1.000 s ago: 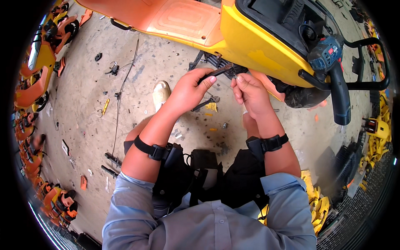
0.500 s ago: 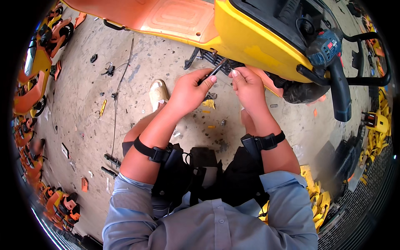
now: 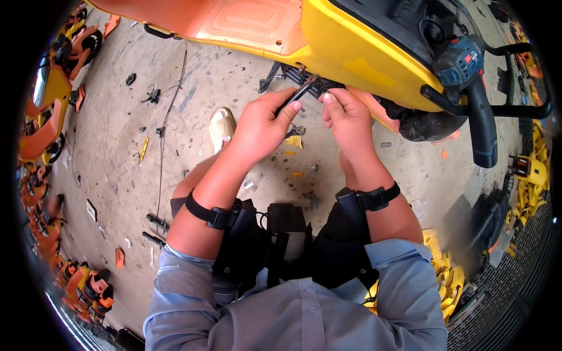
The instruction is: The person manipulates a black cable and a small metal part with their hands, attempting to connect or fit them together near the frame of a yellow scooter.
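My left hand (image 3: 264, 124) is closed around a slim black rod-like piece (image 3: 302, 92). Its brownish end points up and right, toward the underside of a yellow and orange scooter body (image 3: 357, 44). I cannot tell whether it is a tool or a cable. Beside that end, my right hand (image 3: 349, 116) is closed with thumb and fingers pinched. Whatever sits in the pinch is too small to name. Dark ribbed parts (image 3: 298, 76) show under the scooter's lower edge, just beyond both hands.
A blue cordless drill (image 3: 462, 61) rests on the scooter at the right, beside a black tube bar (image 3: 518, 111). A long thin cable (image 3: 165, 123) lies on the concrete floor among small scattered parts. Yellow parts (image 3: 445, 281) are heaped at the right, orange scooters (image 3: 47, 126) along the left.
The black piece has shifted slightly left and now sits at a somewhat different angle. My right hand stays close beside its tip. The view has moved slightly.
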The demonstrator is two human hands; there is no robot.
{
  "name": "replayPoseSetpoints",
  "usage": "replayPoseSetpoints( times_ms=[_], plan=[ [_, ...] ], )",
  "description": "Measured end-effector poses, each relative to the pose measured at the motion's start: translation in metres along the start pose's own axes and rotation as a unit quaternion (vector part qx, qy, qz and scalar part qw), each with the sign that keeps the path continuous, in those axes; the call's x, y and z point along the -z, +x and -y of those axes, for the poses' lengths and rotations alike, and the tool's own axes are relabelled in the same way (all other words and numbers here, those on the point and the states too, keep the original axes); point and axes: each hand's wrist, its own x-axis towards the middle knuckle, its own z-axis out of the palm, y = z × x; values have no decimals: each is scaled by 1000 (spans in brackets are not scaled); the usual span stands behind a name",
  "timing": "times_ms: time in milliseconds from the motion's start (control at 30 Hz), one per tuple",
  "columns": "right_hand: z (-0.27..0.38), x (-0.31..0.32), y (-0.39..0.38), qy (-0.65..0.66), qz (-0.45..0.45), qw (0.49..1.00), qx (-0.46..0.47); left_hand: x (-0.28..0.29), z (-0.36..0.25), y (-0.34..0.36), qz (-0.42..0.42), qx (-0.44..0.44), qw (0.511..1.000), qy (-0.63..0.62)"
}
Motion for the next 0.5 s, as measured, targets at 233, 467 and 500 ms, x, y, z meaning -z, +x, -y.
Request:
replayPoseSetpoints(
  times_ms=[233,467,500],
  plan=[
    [7,7,-1,172,137,967,-131,3,10,-2,-11,7,1000,-5],
    [5,1,-7,242,183,942,-142,10,18,-1,-23,-13,999,-43],
    [2,-6,-5,118,114,984,-71,9,16,-3,-15,15,999,-47]
  ],
)
